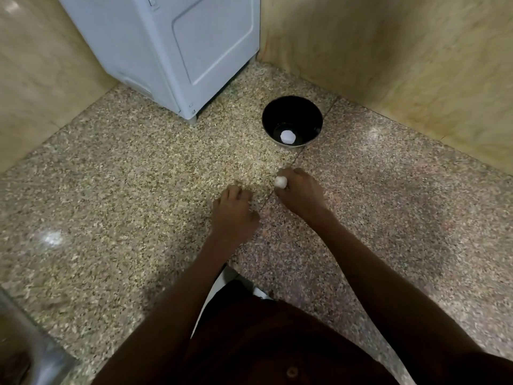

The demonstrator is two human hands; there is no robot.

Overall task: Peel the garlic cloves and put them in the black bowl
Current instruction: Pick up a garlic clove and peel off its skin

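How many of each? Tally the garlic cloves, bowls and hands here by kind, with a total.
Garlic cloves: 2, one in the black bowl, one pinched by the right hand
Black bowl: 1
Hands: 2, left hand, right hand
Total: 5

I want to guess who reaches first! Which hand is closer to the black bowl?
Right. The right hand sits just below the black bowl; the left hand is lower, further left.

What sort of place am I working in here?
Probably a home kitchen corner: a speckled granite counter meets tan walls, a white appliance stands at the back, and a steel sink edge shows at lower left. The black bowl sits near the corner.
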